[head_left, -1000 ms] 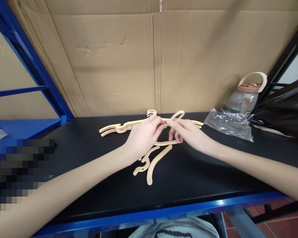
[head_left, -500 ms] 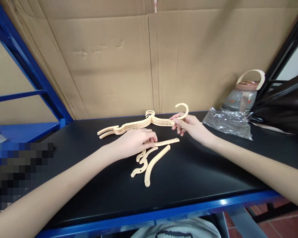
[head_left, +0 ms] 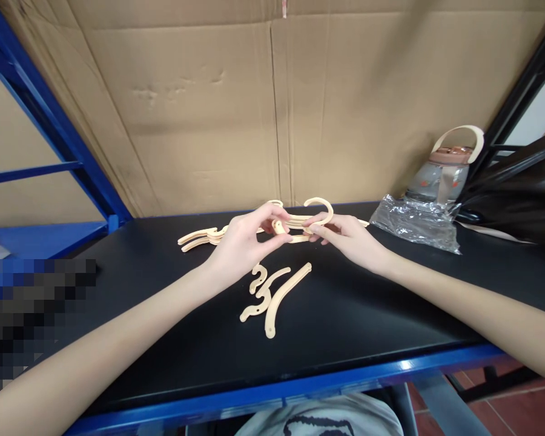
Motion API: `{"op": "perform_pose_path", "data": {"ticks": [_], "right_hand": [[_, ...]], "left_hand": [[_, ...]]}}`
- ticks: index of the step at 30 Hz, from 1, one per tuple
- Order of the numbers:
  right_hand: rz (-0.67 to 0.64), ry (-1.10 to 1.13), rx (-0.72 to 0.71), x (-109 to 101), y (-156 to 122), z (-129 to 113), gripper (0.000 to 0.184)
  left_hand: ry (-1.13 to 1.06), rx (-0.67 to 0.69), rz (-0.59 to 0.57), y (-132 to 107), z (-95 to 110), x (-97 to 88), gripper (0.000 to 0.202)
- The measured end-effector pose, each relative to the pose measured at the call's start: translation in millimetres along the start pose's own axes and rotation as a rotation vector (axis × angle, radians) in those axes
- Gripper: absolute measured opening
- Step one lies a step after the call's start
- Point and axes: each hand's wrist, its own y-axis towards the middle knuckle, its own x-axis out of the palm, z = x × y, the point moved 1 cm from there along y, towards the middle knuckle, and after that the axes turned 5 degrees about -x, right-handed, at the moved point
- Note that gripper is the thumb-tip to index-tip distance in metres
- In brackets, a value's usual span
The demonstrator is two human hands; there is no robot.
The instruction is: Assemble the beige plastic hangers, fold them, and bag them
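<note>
My left hand is closed on a pale hanger arm piece, raised above the table. Its rounded end with a small hole shows between thumb and fingers. My right hand pinches a pale hanger hook, its curve upright and opening to the left. The two pieces are close together; whether they touch is hidden by the fingers. Behind both hands lies a stack of assembled hangers, partly covered. Below my left hand, a loose curved arm piece rests beside several smaller curved pieces.
A black table with a blue front edge carries everything. At the right stand a clear bottle with a handle, a crumpled plastic bag and a shiny black bag. Cardboard forms the back wall.
My left hand has lifted the arm piece off the table and brought it up and right. My right hand has moved the hook slightly left and lower, toward it.
</note>
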Motion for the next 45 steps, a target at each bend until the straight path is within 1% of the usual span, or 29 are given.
{"op": "perform_pose_path", "data": {"ticks": [1, 3, 6, 8, 11, 13, 15, 18, 21, 24, 27, 29, 33, 35, 38, 40, 45], "right_hand": [[-0.017, 0.054, 0.011, 1.8, -0.3, -1.5, 0.032], [-0.057, 0.212, 0.051, 6.2, -1.5, -6.5, 0.033], [-0.107, 0.419, 0.112, 12.7, -4.2, -17.7, 0.031], [-0.13, 0.491, 0.13, 16.2, -5.8, -25.3, 0.029], [-0.139, 0.534, 0.12, 18.8, -6.5, -32.1, 0.027], [-0.115, 0.536, 0.124, 18.4, -5.9, -31.9, 0.027], [-0.06, 0.517, 0.148, 16.5, -4.7, -28.7, 0.028], [0.019, 0.466, 0.183, 13.0, -3.3, -22.6, 0.027], [0.042, 0.42, 0.2, 12.0, -3.1, -20.1, 0.026], [0.038, 0.372, 0.167, 13.8, -4.2, -21.4, 0.025], [0.034, 0.347, 0.108, 15.6, -5.7, -22.9, 0.024], [0.044, 0.347, 0.09, 15.6, -6.4, -22.8, 0.023], [0.083, 0.355, 0.102, 13.4, -5.9, -19.9, 0.023], [0.103, 0.353, 0.113, 12.1, -4.9, -18.1, 0.024], [0.114, 0.341, 0.131, 10.8, -3.5, -16.3, 0.023], [0.121, 0.338, 0.148, 10.4, -3.0, -16.0, 0.022], [0.128, 0.319, 0.16, 11.1, -3.2, -15.6, 0.019]], "left_hand": [[-0.075, 0.006, 0.037, -0.5, 2.9, 0.5, 0.02], [-0.198, 0.014, 0.073, -1.9, 8.4, 2.0, 0.021], [-0.285, 0.018, 0.055, -4.9, 14.9, 5.3, 0.022], [-0.259, 0.038, 0.018, -7.0, 18.3, 7.2, 0.021], [-0.13, 0.11, -0.007, -8.9, 21.2, 7.7, 0.017], [-0.054, 0.169, -0.01, -9.2, 20.7, 6.8, 0.014], [0.01, 0.171, -0.024, -8.7, 17.7, 5.6, 0.016], [0.103, 0.041, -0.063, -7.8, 9.6, 4.9, 0.023], [0.084, -0.067, -0.101, -7.5, 2.6, 5.8, 0.024], [0.031, -0.113, -0.107, -7.5, -0.6, 6.9, 0.024], [0.04, -0.137, -0.118, -6.9, -0.6, 7.5, 0.025], [0.072, -0.158, -0.129, -5.9, 0.3, 7.4, 0.025], [0.19, -0.213, -0.117, -3.8, 2.3, 5.4, 0.025], [0.216, -0.214, -0.127, -3.6, 2.2, 4.8, 0.019], [0.168, -0.188, -0.185, -4.3, -1.3, 6.4, 0.008], [0.13, -0.183, -0.216, -4.8, -5.9, 8.7, 0.007], [0.099, -0.175, -0.225, -4.8, -17.5, 12.8, 0.006]]}}
